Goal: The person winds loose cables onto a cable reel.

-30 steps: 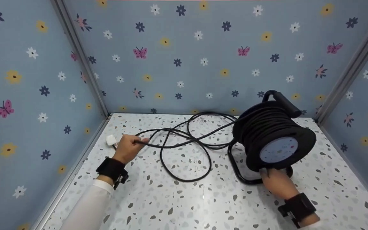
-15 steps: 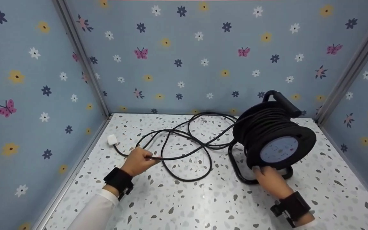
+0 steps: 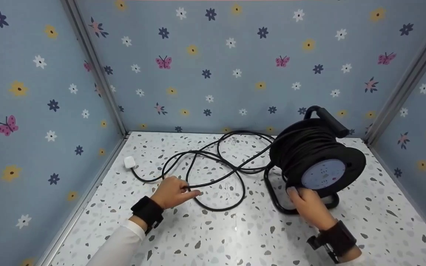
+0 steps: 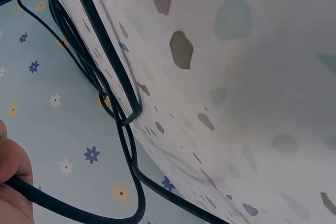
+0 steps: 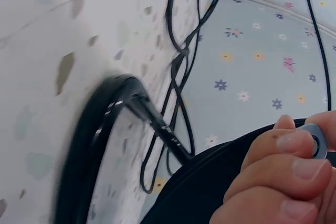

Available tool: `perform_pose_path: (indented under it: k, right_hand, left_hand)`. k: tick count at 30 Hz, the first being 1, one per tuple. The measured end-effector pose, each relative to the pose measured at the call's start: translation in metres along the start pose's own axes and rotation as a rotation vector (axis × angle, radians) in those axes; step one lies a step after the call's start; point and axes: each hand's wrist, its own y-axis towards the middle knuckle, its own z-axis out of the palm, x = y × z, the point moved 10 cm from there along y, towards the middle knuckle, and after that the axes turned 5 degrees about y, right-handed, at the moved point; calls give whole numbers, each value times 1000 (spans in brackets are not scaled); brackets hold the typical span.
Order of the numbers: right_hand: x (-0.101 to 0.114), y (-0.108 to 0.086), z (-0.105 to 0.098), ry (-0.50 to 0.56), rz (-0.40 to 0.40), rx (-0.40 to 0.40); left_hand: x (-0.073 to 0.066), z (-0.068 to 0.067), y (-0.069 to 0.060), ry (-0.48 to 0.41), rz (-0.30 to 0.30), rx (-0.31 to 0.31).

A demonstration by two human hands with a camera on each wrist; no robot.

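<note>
A black cable reel [image 3: 309,151], wound with cable, stands at the right of the speckled tabletop in the head view. My right hand [image 3: 309,207] is at the near lower edge of its flange. In the right wrist view, the curled fingers pinch a small grey winding knob [image 5: 316,141]. The loose black cable [image 3: 220,180] runs from the reel to my left hand [image 3: 171,193], which grips it between thumb and curled fingers just above the tabletop. More cable lies in loops between the hands, ending in a white plug [image 3: 129,162] at the left.
The reel stands on a black tubular frame [image 3: 276,201] with a carrying handle [image 3: 331,121] on top. Flower-patterned panels [image 3: 235,74] rise at the back and both sides of the white speckled tabletop [image 3: 227,236].
My left hand has moved right and toward me, still holding the cable. My right hand has shifted left along the reel's lower edge with the knob, and the reel has turned a little.
</note>
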Motion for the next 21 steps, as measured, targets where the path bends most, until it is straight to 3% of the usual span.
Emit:
perform_pose_path:
  k: [10,21]
  right_hand:
    - [28,1,-12,73,-99,-73]
    - [53,0,-48,46,-110,-243]
  left_hand:
    - [-17,17,10,53,70,-12]
    - [-45,36,35,48,62,15]
